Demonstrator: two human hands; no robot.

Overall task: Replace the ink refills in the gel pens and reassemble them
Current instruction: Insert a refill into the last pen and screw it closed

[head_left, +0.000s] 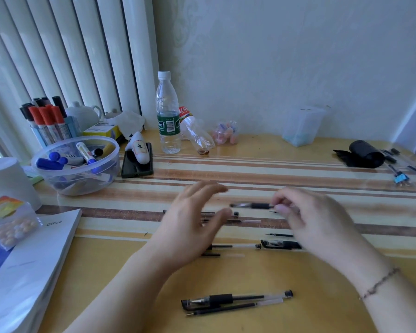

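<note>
Pinching pen barrel (251,205), right hand (308,219); left hand (192,227) spread flat.

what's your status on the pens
Right hand pinching pen section. Left hand open above loose refills. One capped pen nearest. Nothing blocking.

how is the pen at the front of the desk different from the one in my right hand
The front pen lies flat on the desk, touched by neither hand; the held pen piece is lifted above the desk, pinched at one end by the right hand. The front pen looks whole, capped, with a loose refill beside it; the held piece looks shorter and is blurred. Both have a clear barrel and a black grip.
</note>
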